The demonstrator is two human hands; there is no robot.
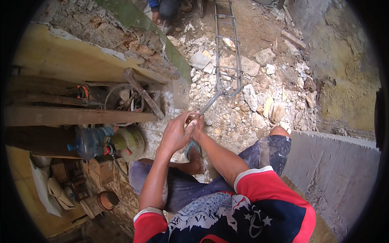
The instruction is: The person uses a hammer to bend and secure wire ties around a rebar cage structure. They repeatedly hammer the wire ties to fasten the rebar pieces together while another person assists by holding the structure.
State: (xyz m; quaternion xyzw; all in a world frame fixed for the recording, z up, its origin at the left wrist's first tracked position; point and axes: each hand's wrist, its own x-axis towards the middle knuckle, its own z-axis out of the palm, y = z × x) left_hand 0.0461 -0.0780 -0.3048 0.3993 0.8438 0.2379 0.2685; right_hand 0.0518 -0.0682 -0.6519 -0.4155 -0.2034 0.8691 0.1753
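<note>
A slim grey metal bar tool angles up and away from my right hand, whose fingers close round its near end. The bar's far end meets the near end of a steel rebar cage, a long ladder-like frame with cross ties. Against the right hand, my left hand has its fingers curled and its thumb toward them. Whatever lies between those left fingers is hidden. Below both hands is my sandalled foot with a green strap.
Broken stone rubble covers the ground ahead. On the left are a hammer, a wooden beam, a green gas cylinder and a blue water jug. A grey slab stands right. Another person's hand shows far off.
</note>
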